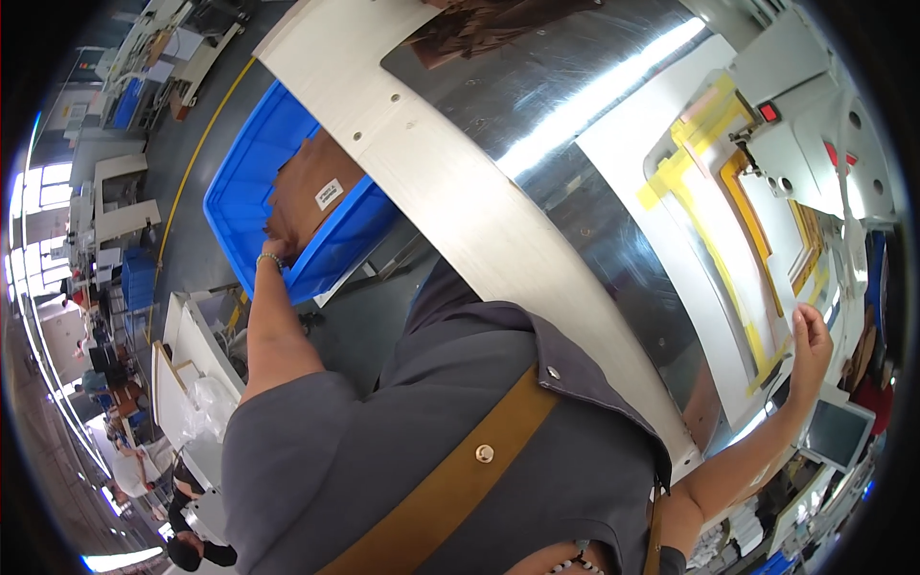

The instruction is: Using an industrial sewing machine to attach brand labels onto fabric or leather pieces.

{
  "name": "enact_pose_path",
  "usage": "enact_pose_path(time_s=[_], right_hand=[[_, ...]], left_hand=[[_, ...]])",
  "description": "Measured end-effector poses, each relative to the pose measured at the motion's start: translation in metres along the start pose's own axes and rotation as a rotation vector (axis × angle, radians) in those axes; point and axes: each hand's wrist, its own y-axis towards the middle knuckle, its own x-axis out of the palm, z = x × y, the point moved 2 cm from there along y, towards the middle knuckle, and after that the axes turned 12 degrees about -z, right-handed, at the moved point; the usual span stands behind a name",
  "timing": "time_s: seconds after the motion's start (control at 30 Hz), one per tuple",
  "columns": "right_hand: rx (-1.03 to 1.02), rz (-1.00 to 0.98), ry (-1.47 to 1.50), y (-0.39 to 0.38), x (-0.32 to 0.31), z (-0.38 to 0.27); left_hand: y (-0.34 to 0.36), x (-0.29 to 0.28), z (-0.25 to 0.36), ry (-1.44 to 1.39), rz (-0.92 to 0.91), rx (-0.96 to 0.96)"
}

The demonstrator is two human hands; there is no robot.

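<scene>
Left hand reaches into blue bin, fingers closed on brown piece, apparently to lift it | right hand open, fingers spread, pressing white template flat on steel bench beside machine

My bench: pale wood edge, shiny steel top. White template with yellow tape lies flat on it. Brown pieces at far end.
</scene>
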Motion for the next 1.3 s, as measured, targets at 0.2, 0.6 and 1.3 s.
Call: enact_pose_path(time_s=[0.2,0.6,1.3], right_hand=[[-0.070,-0.001,-0.107,0.035,-0.024,-0.041],[-0.040,-0.030,-0.076,0.090,0.043,-0.094],[-0.176,-0.014,0.107,0.096,0.039,-0.077]], left_hand=[[0.020,-0.130,0.191,-0.420,0.799,0.219],[-0.269,-0.256,0.691,-0.118,0.174,1.744],[-0.313,-0.229,0.770,0.199,0.329,1.783]])
